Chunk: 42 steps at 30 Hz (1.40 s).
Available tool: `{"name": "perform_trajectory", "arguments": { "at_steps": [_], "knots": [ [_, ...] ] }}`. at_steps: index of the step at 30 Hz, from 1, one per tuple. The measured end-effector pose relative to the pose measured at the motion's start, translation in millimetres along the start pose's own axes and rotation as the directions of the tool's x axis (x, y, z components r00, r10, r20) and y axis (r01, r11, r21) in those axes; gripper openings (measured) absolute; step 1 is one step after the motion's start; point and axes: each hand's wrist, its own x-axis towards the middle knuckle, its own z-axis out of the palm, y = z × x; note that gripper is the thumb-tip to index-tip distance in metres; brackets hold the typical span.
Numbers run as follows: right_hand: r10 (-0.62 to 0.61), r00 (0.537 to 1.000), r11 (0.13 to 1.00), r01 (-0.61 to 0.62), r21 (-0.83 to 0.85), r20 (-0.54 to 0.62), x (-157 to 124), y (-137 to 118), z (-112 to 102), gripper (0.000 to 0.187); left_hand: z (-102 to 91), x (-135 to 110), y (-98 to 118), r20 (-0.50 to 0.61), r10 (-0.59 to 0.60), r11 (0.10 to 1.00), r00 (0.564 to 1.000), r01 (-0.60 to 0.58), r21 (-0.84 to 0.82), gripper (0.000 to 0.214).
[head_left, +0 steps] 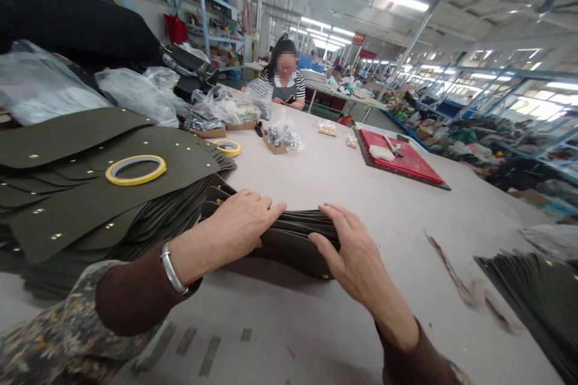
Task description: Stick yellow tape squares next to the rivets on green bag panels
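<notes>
A bundle of dark olive sheet pieces (pixel 289 251) stands on edge on the table in front of me, its layered upper edges showing between my hands. My left hand (pixel 239 221) is closed over the left part of the bundle, its thumb along the top edge and the other fingertips partly hidden. At the right end, my right hand (pixel 350 243) grips the same bundle, thumb on the near side and fingers over the far side. Left of the bundle lies a large fanned pile of similar olive pieces (pixel 90 192) with small metal fittings.
Yellow tape rolls (pixel 135 180) lie on and beside the pile. Farther back are a small box of bagged parts (pixel 280 139) and a red board (pixel 401 159) with a tool on it. More olive pieces (pixel 533 295) sit at right. Across the table, a person (pixel 284 81) sits working.
</notes>
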Motion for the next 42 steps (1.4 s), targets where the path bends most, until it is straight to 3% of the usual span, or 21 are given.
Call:
{"name": "perform_trajectory", "arguments": {
  "at_steps": [2,4,6,8,10,14,19,21,28,34,38,42],
  "knots": [
    [-0.051,0.984,0.999,0.050,0.013,0.172,26.8,0.8,-2.3,0.045,0.4,-1.3,0.5,-0.012,0.007,1.000,1.000,-0.007,0.010,0.063],
    [-0.121,0.917,0.992,0.095,0.087,0.380,50.4,0.5,-2.1,0.043,4.5,-4.0,3.3,-0.071,-0.001,0.999,0.997,0.004,0.034,0.060],
    [-0.166,0.843,0.984,0.104,0.147,0.512,65.7,-1.0,0.7,0.036,13.5,-9.2,9.5,-0.217,-0.025,0.996,0.976,0.043,0.078,0.053],
    [-0.164,0.822,0.984,0.095,0.151,0.546,71.6,-2.7,4.7,0.032,27.2,-17.0,18.3,-0.404,-0.029,0.988,0.914,0.086,0.125,0.042],
    [-0.143,0.836,0.987,0.081,0.139,0.529,71.3,-3.3,7.7,0.030,43.0,-25.8,27.6,-0.525,-0.009,0.987,0.851,0.094,0.134,0.033],
    [-0.137,0.828,0.985,0.055,0.164,0.544,68.0,-3.1,9.1,0.028,67.0,-38.9,39.2,-0.595,-0.081,0.990,0.799,0.133,0.044,0.030],
    [-0.082,0.821,0.991,0.008,0.132,0.564,69.8,-4.4,11.6,0.028,73.0,-42.2,42.1,-0.641,-0.132,0.990,0.756,0.133,-0.047,0.025],
    [-0.038,0.834,0.997,-0.008,0.081,0.550,70.6,-3.5,14.8,0.027,70.6,-42.7,43.0,-0.629,-0.129,0.991,0.766,0.122,-0.055,0.021],
    [0.048,0.881,0.999,-0.040,-0.027,0.471,70.6,2.2,24.8,0.033,56.1,-49.2,44.3,-0.494,-0.084,0.996,0.865,0.089,-0.014,0.017],
    [0.025,0.870,0.999,-0.032,0.006,0.493,66.8,-2.7,20.7,0.030,58.3,-47.5,34.6,-0.523,-0.238,0.969,0.819,0.239,-0.067,0.032],
    [-0.023,0.872,0.995,-0.027,0.094,0.490,65.3,-6.0,17.2,0.034,61.1,-46.7,31.9,-0.470,-0.233,0.972,0.851,0.225,-0.075,0.033],
    [-0.035,0.873,0.986,-0.050,0.160,0.487,62.8,-7.3,16.7,0.042,55.5,-43.1,28.1,-0.466,-0.246,0.969,0.850,0.233,-0.087,0.037]
  ]
}}
